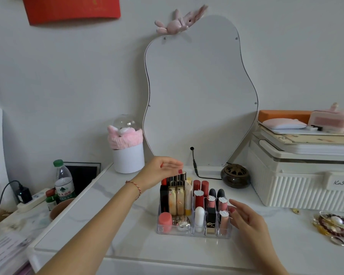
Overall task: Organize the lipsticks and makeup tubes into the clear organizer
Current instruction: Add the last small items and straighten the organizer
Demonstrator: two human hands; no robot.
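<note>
The clear organizer (195, 234) stands on the white marble table, full of upright items: black and gold tubes (177, 199) at the back left, red lipsticks (201, 188) in the middle, pink gloss tubes (222, 205) on the right, a white stick (199, 216) and a pink round cap (165, 219) in front. My left hand (163, 169) hovers over the back left tubes, fingers relaxed, a fingertip at the top of a dark tube. My right hand (246, 217) sits beside the organizer's right wall with its fingers straight, touching or nearly touching it.
A wavy mirror (201, 92) leans on the wall behind. A white pot with a pink headband (127, 153) is at back left, a dark incense burner (235, 175) and a cable at back right. A ribbed white box (302, 187) and bead bracelets (334, 225) lie at right. Bottles (64, 183) stand at left.
</note>
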